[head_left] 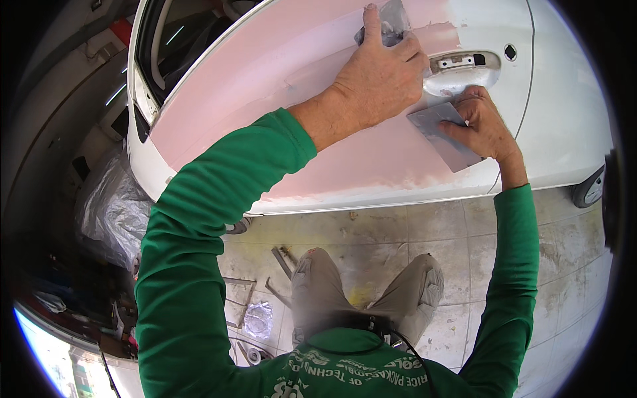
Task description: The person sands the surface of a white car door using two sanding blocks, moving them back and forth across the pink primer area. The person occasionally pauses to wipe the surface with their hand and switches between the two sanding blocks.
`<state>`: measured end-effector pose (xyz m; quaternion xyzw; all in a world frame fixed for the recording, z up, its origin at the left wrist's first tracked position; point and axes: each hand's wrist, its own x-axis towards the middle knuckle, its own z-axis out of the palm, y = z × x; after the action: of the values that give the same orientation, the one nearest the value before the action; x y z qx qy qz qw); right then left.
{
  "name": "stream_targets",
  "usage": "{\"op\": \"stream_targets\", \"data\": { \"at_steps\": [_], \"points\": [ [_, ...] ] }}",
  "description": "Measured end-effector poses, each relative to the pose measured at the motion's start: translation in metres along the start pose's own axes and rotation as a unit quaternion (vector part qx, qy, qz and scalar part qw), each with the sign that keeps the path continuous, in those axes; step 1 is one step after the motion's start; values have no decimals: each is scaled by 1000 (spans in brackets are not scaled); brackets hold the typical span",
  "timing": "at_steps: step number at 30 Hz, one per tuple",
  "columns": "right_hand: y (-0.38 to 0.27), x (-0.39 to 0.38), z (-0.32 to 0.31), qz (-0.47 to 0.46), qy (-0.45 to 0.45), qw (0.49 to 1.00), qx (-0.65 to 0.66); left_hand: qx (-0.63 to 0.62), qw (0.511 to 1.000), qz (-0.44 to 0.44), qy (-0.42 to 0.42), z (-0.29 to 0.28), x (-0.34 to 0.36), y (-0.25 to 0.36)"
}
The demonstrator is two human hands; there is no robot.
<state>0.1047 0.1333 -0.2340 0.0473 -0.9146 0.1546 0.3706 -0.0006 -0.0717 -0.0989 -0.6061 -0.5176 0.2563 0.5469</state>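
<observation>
In front of me stands a white car door [371,162], its panel largely covered in pink body filler with uneven edges. My left hand [385,76] is closed on a grey, thin putty spreader [397,18] against the upper door, its thumb pointing up along it. My right hand [481,126] pinches a flat, rectangular grey metal putty spreader [438,136] between thumb and fingers, just below the door handle recess [461,79]. No handle is fitted there, and bare brackets show. The blade of the right spreader lies over the filler's right part.
A wheel [589,189] shows at the right. Pale floor tiles [438,222] run beneath the door. Crumpled plastic sheeting [113,205] is at the left. Metal bars [282,262] and a clear plastic bag [258,320] lie on the floor beside my leg.
</observation>
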Motion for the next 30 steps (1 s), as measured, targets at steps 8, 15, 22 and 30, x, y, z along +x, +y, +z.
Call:
{"op": "stream_targets", "data": {
  "at_steps": [8,15,22,30],
  "points": [
    [-27,7,-3,47,-29,998,18,16,997,-45,-54,35,-118,-3],
    [-23,9,-6,115,-69,991,5,3,991,-88,-100,49,-222,-18],
    [-28,19,-13,187,-116,973,69,-40,988,-114,-96,71,-321,-30],
    [-1,10,-16,295,-35,904,307,-99,983,-138,-66,98,-433,-49]
  ]
}}
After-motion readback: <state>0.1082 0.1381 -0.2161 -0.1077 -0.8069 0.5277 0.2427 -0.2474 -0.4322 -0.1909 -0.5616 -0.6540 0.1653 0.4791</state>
